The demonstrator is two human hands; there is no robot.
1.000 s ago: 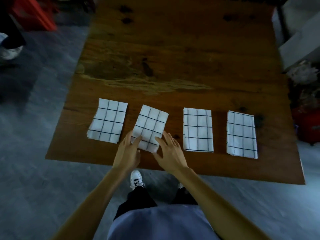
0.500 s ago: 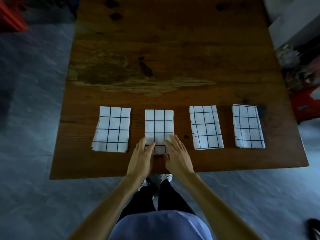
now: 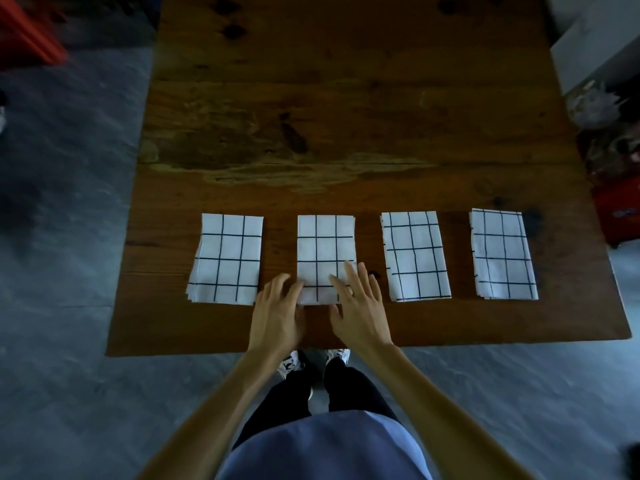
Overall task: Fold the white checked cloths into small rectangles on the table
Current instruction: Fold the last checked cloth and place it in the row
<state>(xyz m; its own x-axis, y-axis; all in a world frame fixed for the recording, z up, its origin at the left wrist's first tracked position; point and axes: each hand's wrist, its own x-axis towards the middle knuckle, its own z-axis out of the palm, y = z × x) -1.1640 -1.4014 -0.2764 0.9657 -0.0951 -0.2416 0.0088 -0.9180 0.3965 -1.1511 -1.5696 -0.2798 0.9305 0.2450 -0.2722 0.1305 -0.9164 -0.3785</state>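
Note:
Several white checked cloths lie folded into small rectangles in a row near the front edge of the wooden table (image 3: 346, 98). From the left: one cloth (image 3: 227, 258), a second cloth (image 3: 323, 247), a third cloth (image 3: 414, 256) and a fourth cloth (image 3: 502, 254). My left hand (image 3: 277, 315) rests flat at the second cloth's near left corner, fingertips touching it. My right hand (image 3: 360, 310) lies flat on its near right corner, fingers spread. Neither hand grips anything.
A red object (image 3: 27, 32) stands on the grey floor at the far left. A white box (image 3: 595, 46) and red and dark clutter (image 3: 620, 188) sit beside the table's right edge. My feet (image 3: 311, 362) stand just under the near edge.
The second cloth was tilted a second ago; it now lies straight, in line with the others. Both hands stay at its near edge, and the view has moved closer.

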